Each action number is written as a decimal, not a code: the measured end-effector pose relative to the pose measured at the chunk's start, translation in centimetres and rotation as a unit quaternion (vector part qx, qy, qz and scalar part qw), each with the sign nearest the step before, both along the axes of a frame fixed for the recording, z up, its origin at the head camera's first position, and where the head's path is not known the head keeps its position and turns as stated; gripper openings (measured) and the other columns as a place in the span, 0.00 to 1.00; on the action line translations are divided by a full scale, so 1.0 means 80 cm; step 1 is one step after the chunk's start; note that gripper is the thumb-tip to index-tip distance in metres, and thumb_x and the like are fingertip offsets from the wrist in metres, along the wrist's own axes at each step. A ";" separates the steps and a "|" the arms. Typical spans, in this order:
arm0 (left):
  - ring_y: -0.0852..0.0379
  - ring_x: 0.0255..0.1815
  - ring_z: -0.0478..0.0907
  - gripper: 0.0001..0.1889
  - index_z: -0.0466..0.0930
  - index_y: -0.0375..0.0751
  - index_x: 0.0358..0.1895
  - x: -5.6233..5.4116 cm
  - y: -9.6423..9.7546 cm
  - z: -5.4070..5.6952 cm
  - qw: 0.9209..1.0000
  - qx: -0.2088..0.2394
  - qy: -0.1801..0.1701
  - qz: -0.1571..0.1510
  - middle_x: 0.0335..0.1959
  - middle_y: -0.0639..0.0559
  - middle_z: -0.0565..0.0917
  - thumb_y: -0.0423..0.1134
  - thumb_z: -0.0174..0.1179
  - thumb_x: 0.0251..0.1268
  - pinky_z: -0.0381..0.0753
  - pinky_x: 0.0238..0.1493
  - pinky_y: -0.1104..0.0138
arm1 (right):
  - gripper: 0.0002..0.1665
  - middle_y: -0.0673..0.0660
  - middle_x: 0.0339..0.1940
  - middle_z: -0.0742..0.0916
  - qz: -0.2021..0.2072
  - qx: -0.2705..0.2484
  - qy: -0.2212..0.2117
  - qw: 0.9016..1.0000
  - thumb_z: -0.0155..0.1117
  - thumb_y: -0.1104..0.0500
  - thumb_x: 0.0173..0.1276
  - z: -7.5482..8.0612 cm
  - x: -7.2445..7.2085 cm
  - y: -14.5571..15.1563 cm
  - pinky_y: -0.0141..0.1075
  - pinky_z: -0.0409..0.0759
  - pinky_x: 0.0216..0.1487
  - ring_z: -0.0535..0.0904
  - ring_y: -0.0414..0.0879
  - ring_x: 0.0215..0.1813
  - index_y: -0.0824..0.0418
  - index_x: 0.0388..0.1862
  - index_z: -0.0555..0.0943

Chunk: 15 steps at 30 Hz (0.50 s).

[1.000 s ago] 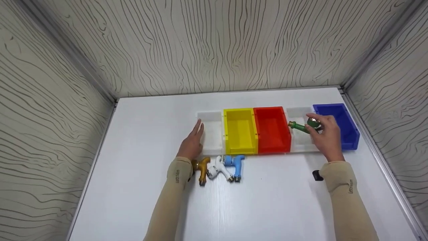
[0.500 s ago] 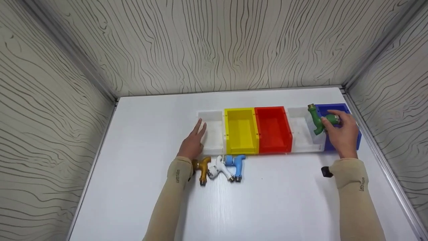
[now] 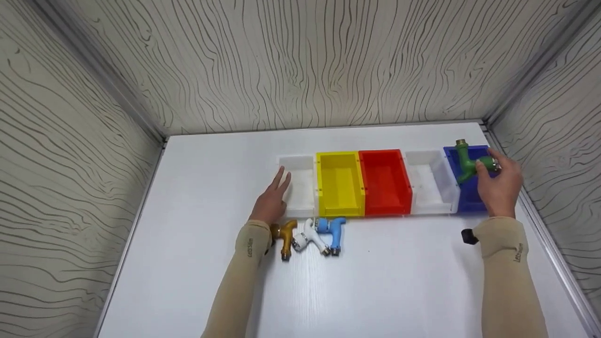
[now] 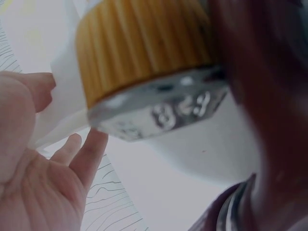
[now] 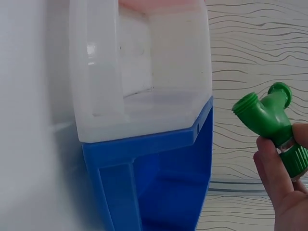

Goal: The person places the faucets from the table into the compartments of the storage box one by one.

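My right hand (image 3: 503,188) grips a green faucet (image 3: 467,164) by its knob end, held over the blue bin (image 3: 472,199) at the right end of a row. In the right wrist view the faucet (image 5: 269,115) shows its threaded mouth, with fingers and thumb around the knob. My left hand (image 3: 270,202) lies along the left side of the white bin (image 3: 298,212) at the row's other end, fingers extended at its wall. Close by its wrist is an orange-brown faucet (image 3: 284,240), whose ribbed knob (image 4: 144,48) fills much of the left wrist view.
Between the end bins stand a yellow bin (image 3: 340,211), a red bin (image 3: 387,210) and another white bin (image 3: 432,208). In front of the row lie a white faucet (image 3: 310,238) and a light-blue faucet (image 3: 335,234). Wood-patterned walls (image 3: 324,65) enclose the white table (image 3: 375,291).
My right hand has carried the green faucet rightward from over the right white bin to over the blue one, turning its threaded inlet toward the back. My left hand stays in place.
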State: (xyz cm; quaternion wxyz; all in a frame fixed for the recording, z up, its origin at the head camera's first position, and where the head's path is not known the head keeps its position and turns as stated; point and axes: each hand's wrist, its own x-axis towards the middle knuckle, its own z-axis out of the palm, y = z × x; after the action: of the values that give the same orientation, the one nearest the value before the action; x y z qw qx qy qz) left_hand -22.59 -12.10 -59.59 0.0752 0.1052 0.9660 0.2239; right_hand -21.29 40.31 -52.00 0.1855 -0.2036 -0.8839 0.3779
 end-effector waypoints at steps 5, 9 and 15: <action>0.47 0.82 0.61 0.44 0.49 0.52 0.85 0.002 0.000 0.004 1.000 -0.002 0.011 -0.008 0.88 0.57 0.40 0.24 0.57 0.71 0.76 0.72 0.55 | 0.28 0.67 0.70 0.77 -0.028 0.005 0.011 1.000 0.59 0.55 0.79 -0.003 -0.007 0.010 0.55 0.73 0.66 0.72 0.61 0.68 0.60 0.74 0.75; 0.51 0.84 0.56 0.44 0.46 0.56 0.85 0.001 0.001 0.002 1.000 -0.010 -0.006 0.001 0.88 0.61 0.36 0.26 0.56 0.73 0.67 0.79 0.57 | 0.26 0.67 0.65 0.77 -0.045 0.021 0.007 0.999 0.60 0.55 0.78 -0.012 -0.012 0.016 0.50 0.73 0.61 0.72 0.56 0.62 0.62 0.71 0.77; 0.51 0.84 0.56 0.44 0.48 0.55 0.85 0.001 0.002 0.000 1.000 -0.003 -0.010 0.009 0.88 0.61 0.37 0.26 0.57 0.73 0.64 0.81 0.57 | 0.25 0.57 0.54 0.76 -0.072 0.015 0.014 0.997 0.63 0.54 0.76 -0.033 -0.014 0.022 0.44 0.73 0.60 0.71 0.48 0.56 0.64 0.67 0.78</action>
State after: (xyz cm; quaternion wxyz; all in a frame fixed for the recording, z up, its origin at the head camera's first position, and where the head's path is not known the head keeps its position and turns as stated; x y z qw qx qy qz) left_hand -22.55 -11.93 -59.61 0.0836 0.0941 0.9668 0.2224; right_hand -22.44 42.07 -54.67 0.2280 -0.2585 -0.8700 0.3527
